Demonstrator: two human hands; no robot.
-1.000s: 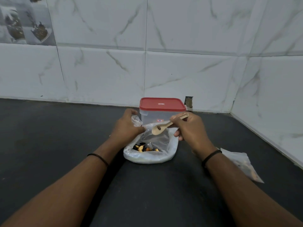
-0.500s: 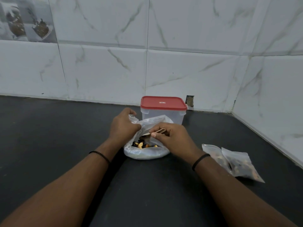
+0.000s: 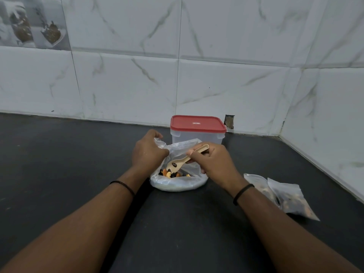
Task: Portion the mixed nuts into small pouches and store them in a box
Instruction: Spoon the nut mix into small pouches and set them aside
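A clear plastic bag [image 3: 178, 184] of mixed nuts [image 3: 169, 173] sits on the black counter in front of me. My left hand [image 3: 147, 152] grips the bag's upper left edge and holds its mouth open. My right hand [image 3: 213, 164] pinches the handle of a small wooden spoon [image 3: 185, 159]. The spoon's bowl is just above the nuts with a dark nut in it. Behind the bag stands a clear box with a red lid [image 3: 198, 124], closed. Two filled small pouches [image 3: 285, 196] lie to the right of my right forearm.
The black counter [image 3: 59, 164] meets white marble-look tiled walls at the back and on the right, forming a corner at the far right. A small dark gap [image 3: 229, 121] shows in the back wall beside the box.
My right hand dipped the spoon down into the bag and has now lifted it slightly, with a dark nut in its bowl. My left hand kept hold of the bag's edge.
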